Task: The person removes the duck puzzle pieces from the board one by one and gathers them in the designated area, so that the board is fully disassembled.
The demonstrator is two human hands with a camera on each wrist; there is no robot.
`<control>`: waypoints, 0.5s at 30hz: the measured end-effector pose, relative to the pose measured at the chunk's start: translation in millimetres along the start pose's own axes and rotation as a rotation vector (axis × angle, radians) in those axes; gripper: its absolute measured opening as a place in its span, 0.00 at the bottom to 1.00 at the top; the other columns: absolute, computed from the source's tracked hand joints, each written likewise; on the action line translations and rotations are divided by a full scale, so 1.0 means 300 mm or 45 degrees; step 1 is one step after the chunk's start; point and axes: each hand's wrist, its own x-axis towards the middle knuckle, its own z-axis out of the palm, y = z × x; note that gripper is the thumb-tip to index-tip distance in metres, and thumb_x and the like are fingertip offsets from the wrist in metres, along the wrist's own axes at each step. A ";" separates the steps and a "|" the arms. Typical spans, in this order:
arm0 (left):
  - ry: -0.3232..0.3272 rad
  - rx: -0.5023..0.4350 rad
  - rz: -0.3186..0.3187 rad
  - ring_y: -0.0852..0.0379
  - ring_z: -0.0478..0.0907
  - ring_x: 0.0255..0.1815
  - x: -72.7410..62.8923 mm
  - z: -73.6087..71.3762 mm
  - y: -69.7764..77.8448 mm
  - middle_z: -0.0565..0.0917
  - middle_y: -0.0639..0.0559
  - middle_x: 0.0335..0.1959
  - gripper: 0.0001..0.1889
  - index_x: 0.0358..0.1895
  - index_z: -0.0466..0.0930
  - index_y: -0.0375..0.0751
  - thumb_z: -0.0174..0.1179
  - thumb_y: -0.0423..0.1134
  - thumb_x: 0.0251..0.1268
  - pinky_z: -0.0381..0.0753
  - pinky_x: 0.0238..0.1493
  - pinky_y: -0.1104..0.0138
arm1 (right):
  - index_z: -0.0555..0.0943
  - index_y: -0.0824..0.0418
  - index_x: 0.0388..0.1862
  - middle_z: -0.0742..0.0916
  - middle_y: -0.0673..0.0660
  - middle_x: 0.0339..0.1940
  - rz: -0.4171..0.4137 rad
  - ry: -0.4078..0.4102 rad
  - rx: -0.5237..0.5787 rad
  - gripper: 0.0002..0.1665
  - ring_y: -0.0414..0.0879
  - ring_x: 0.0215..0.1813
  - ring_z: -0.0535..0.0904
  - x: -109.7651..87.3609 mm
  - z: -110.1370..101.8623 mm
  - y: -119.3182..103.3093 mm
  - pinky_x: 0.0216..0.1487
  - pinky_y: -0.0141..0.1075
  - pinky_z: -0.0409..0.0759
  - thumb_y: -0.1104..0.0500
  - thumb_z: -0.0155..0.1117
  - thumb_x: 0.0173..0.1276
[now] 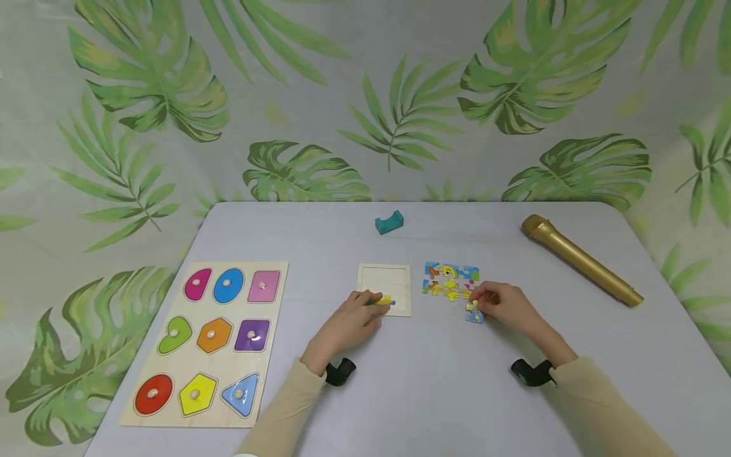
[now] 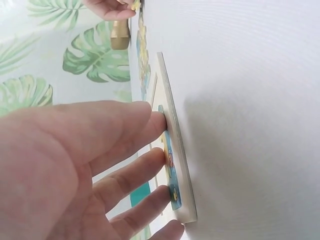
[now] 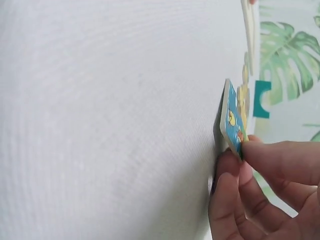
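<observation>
A small wooden puzzle tray [image 1: 409,289] lies flat near the middle of the table. My left hand [image 1: 349,321] reaches over its near left side, fingertips resting on blue-and-yellow puzzle pieces [image 2: 172,175] inside the near edge. Its fingers are spread and only slightly bent in the left wrist view. To the right of the tray, a loosely joined group of puzzle pieces [image 1: 451,273] shows part of a yellow cartoon figure. My right hand [image 1: 507,306] pinches a blue puzzle piece [image 3: 232,117] by its edge between thumb and fingers, tilted up at the group's near right corner.
On the left lies a wooden shape board [image 1: 219,374] with several coloured knobbed shapes. A teal curved block [image 1: 389,223] sits at the back of the table. A gold microphone [image 1: 582,260] lies at the right. Behind the table hangs a leaf-patterned cloth [image 1: 308,95].
</observation>
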 end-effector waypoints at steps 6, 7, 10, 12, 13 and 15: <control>0.006 -0.008 -0.004 0.44 0.66 0.62 -0.001 -0.001 -0.003 0.71 0.43 0.64 0.17 0.59 0.79 0.40 0.56 0.37 0.70 0.67 0.62 0.55 | 0.81 0.64 0.35 0.79 0.50 0.27 -0.027 0.059 -0.075 0.06 0.45 0.32 0.74 -0.007 0.012 -0.011 0.33 0.36 0.74 0.72 0.62 0.61; 0.008 -0.010 -0.003 0.44 0.66 0.62 -0.001 -0.001 -0.003 0.71 0.43 0.64 0.17 0.59 0.79 0.40 0.56 0.37 0.70 0.67 0.62 0.55 | 0.81 0.64 0.35 0.79 0.50 0.26 -0.031 0.065 -0.083 0.06 0.45 0.31 0.74 -0.007 0.013 -0.011 0.32 0.35 0.73 0.72 0.62 0.61; 0.012 -0.019 0.004 0.44 0.65 0.63 -0.002 0.002 -0.006 0.71 0.43 0.65 0.17 0.60 0.78 0.40 0.55 0.38 0.71 0.66 0.62 0.55 | 0.81 0.64 0.35 0.78 0.50 0.26 -0.051 0.074 -0.091 0.06 0.45 0.31 0.73 -0.008 0.014 -0.009 0.31 0.34 0.73 0.72 0.63 0.61; 0.009 -0.034 0.007 0.45 0.64 0.64 -0.004 0.004 -0.009 0.70 0.44 0.65 0.17 0.60 0.78 0.40 0.55 0.38 0.71 0.66 0.63 0.55 | 0.81 0.64 0.35 0.78 0.50 0.26 -0.071 0.077 -0.095 0.07 0.45 0.31 0.73 -0.007 0.014 -0.006 0.31 0.34 0.74 0.73 0.62 0.61; 0.011 -0.041 0.013 0.45 0.64 0.65 -0.006 0.005 -0.011 0.70 0.43 0.65 0.17 0.60 0.78 0.39 0.55 0.38 0.71 0.65 0.63 0.55 | 0.81 0.64 0.34 0.78 0.50 0.26 -0.078 0.079 -0.100 0.07 0.45 0.31 0.74 -0.007 0.013 -0.006 0.32 0.34 0.74 0.73 0.62 0.61; 0.012 -0.051 0.025 0.45 0.63 0.67 -0.010 0.007 -0.019 0.69 0.43 0.65 0.17 0.60 0.78 0.39 0.54 0.37 0.71 0.64 0.64 0.55 | 0.81 0.64 0.34 0.79 0.50 0.26 -0.087 0.083 -0.109 0.07 0.45 0.31 0.74 -0.007 0.009 -0.007 0.32 0.34 0.75 0.73 0.62 0.61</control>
